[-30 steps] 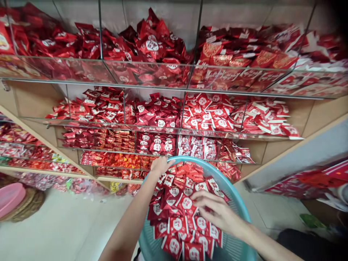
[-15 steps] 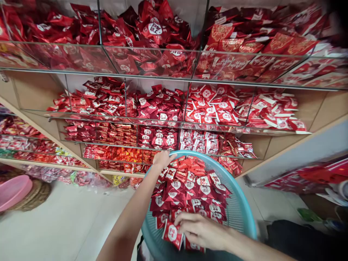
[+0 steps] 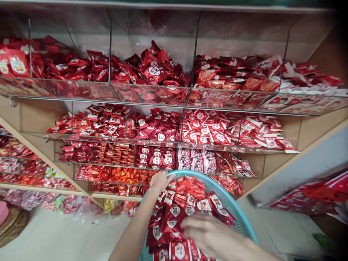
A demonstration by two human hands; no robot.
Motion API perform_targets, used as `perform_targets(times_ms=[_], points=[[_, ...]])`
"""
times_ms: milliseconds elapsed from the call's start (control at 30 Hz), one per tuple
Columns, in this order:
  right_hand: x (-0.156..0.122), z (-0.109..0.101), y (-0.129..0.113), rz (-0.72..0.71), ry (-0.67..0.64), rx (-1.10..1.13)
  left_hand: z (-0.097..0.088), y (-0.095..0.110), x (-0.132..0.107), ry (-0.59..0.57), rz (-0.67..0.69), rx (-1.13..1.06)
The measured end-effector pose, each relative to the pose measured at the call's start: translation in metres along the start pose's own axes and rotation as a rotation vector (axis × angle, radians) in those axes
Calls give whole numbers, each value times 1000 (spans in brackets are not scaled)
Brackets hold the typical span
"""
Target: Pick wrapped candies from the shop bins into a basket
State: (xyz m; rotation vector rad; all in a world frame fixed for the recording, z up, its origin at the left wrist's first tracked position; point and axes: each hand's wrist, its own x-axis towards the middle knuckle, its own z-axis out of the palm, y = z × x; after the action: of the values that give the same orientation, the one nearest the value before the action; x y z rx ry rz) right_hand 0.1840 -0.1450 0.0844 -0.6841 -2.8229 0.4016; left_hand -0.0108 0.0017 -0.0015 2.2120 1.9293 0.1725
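A teal plastic basket (image 3: 239, 221) sits low in view, heaped with red candy packets (image 3: 187, 201). My left hand (image 3: 160, 180) is closed on the basket's far rim at the left. My right hand (image 3: 203, 232) lies over the packets near the front of the heap, blurred by motion, fingers curled down among them; whether it holds any packet is hidden.
Glass-fronted shelves (image 3: 152, 98) with dividers hold piles of red packets in several tiers (image 3: 163, 127). A wooden shelf frame (image 3: 312, 127) runs at the right. Wrapped sweets line the left shelves (image 3: 24, 170). A woven basket (image 3: 11, 224) stands on the pale floor at left.
The view has tilted up, so the shelves sit lower in frame. My right hand has moved from the basket's near edge up and right across the packets. The left hand stays on the rim.
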Motion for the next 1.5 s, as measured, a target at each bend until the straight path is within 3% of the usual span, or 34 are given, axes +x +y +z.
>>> perform_targets(times_ms=[100, 233, 300, 367, 467, 533, 833, 1033, 1500], points=[[13, -61, 28, 81, 234, -96, -1, 0, 0, 5, -10, -5], [21, -131, 82, 285, 533, -273, -4, 0, -2, -16, -12, -26], [16, -153, 109, 420, 597, -370, -5, 0, -2, -15, -9, -38], [6, -165, 129, 483, 533, -394, -4, 0, -2, -11, -6, -44], [-9, -171, 147, 476, 377, -353, -3, -1, -1, -6, -6, -48], [-15, -171, 152, 482, 344, -344, -1, -2, -1, -3, -5, -49], [-9, -175, 164, 444, 364, -371, 1, -3, 0, 6, 10, -31], [-11, -174, 159, 419, 457, -343, -4, 0, 0, -20, 7, -11], [-13, -175, 154, 442, 416, -332, -5, 3, 0, -46, -10, -22]])
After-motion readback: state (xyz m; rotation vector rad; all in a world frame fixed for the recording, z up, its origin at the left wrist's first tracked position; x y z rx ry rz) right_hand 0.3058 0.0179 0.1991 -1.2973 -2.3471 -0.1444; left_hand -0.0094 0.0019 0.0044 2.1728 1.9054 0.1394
